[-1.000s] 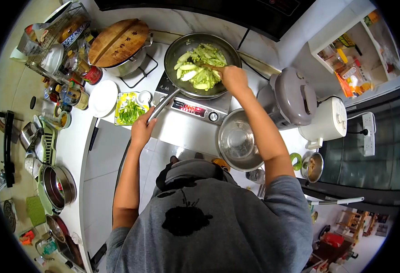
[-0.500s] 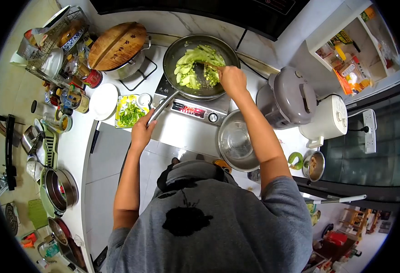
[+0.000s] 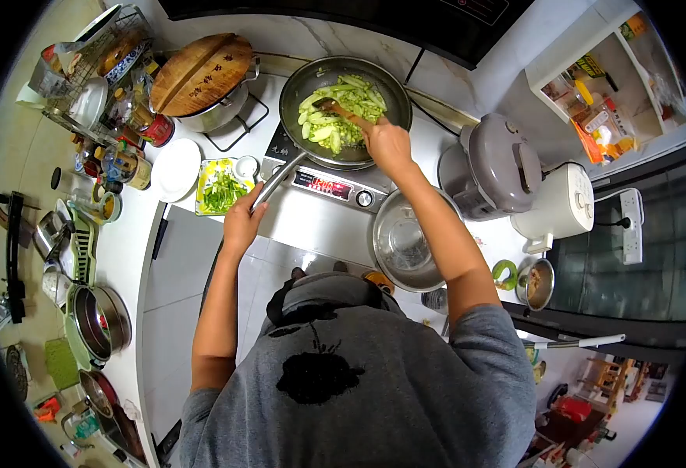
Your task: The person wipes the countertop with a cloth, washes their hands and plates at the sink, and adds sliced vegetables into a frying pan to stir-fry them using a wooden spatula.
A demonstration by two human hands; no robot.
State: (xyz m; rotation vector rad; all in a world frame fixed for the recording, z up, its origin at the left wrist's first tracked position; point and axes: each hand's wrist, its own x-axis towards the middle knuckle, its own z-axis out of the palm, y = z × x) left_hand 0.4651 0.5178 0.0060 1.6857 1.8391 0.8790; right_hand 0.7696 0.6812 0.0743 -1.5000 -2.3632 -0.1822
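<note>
A dark frying pan (image 3: 396, 86) stands on the induction cooker (image 3: 365, 181), whose red display is lit. My left hand (image 3: 241, 224) is closed round the pan's metal handle (image 3: 279, 181). In my right hand (image 3: 388, 148) is a wooden spatula (image 3: 351, 117), its head among the pale green vegetable slices (image 3: 356, 95) in the pan. Chopped bits lie between the slices. Close to my left hand sits a yellow-patterned tray (image 3: 205, 201) with cut green vegetables (image 3: 222, 193) and a small white dish (image 3: 245, 167).
A wooden-lidded pot (image 3: 202, 76) and a white plate (image 3: 177, 170) stand left. Right of the cooker are a steel basin (image 3: 382, 265), a grey pressure cooker (image 3: 503, 168), a white appliance (image 3: 559, 209) and a small metal bowl (image 3: 544, 296). Bottles (image 3: 128, 168) crowd the left counter.
My right hand has shifted slightly left and down. The spatula's head has swung to the left side of the pan, and the slices are spread differently. My left hand keeps the handle.
</note>
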